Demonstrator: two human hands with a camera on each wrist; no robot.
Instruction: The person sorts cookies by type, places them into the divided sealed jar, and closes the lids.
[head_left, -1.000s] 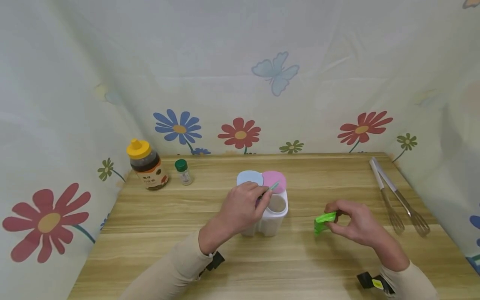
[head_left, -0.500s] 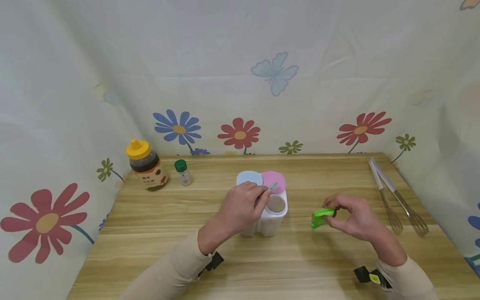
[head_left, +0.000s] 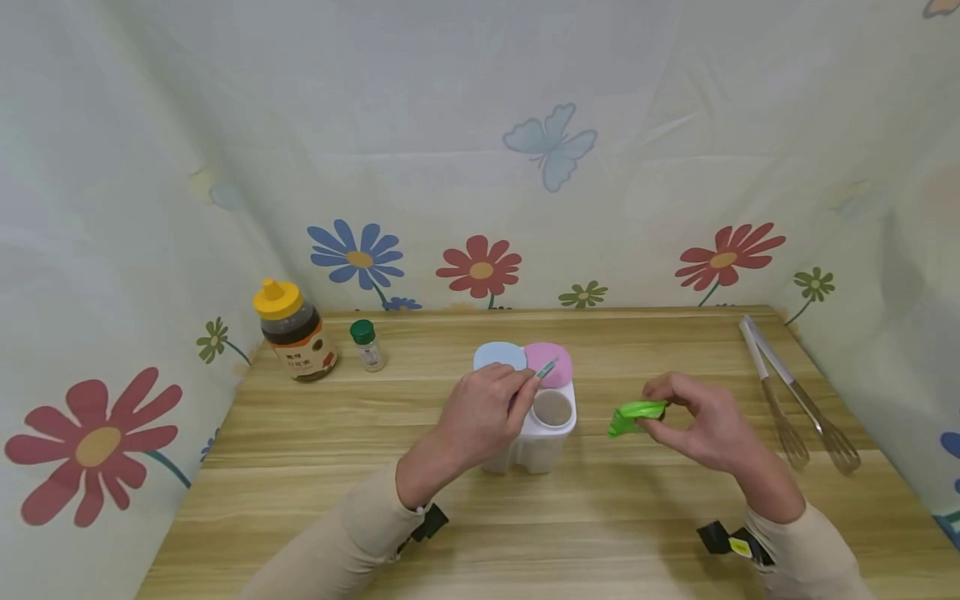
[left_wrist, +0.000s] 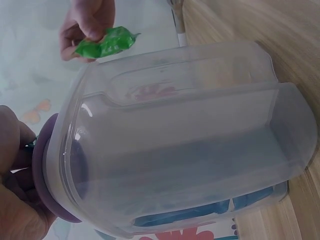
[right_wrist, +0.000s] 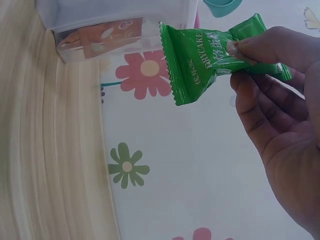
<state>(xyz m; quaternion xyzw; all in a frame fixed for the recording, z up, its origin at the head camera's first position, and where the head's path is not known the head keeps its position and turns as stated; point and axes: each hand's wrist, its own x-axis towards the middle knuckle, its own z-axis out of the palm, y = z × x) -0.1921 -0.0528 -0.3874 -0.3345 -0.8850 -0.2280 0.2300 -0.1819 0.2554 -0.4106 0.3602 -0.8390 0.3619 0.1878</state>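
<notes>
Green packet [head_left: 633, 415] pinched in right hand [head_left: 693, 421], now nearer white container [head_left: 540, 433] mid-surface; left hand [head_left: 480, 417] still holds pink lid [head_left: 551, 362]. Floral walls; whisks [head_left: 795, 400] right edge.

A bright green snack packet [head_left: 634, 416] with pale lettering; a clear white container [head_left: 538, 437] with a pale blue lid [head_left: 498, 356] and a pink lid [head_left: 551, 360]; a yellow-capped honey bottle [head_left: 294, 330]; a green-capped jar [head_left: 367, 343]; light wood-grain table [head_left: 570, 517]; beige sleeves
</notes>
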